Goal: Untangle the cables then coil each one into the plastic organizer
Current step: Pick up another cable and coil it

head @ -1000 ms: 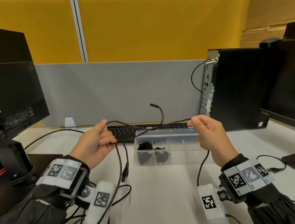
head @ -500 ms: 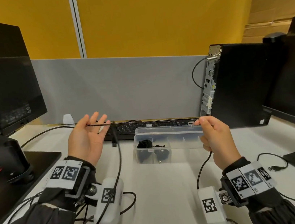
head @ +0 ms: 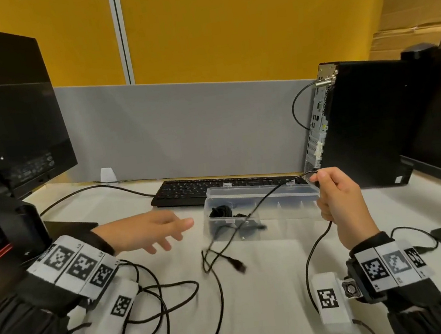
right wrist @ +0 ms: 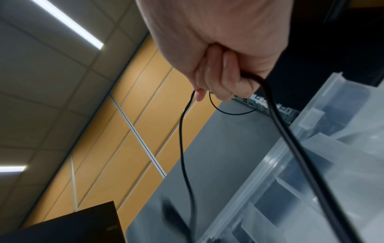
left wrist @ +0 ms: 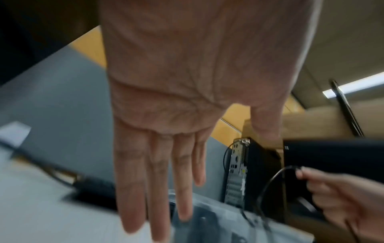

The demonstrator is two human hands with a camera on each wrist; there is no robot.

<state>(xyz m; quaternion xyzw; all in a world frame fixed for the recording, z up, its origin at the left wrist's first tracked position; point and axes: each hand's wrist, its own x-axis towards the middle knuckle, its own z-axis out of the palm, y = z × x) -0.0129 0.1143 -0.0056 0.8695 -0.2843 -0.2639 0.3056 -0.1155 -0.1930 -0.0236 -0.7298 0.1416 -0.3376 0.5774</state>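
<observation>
My right hand [head: 340,203] gripped the thin black cable [head: 261,203], fingers curled round it, just at the three o'clock end of the clear plastic compartmented organizer [head: 289,199]. The cable ran down toward seven o'clock across the organizer's front to its plug [head: 237,265] on the white desk [head: 263,316]. My left hand [head: 149,232] hovered flat with fingers spread wide, holding nothing, at nine o'clock of the organizer. A coiled black cable [head: 221,212] sat in its leftmost compartment.
</observation>
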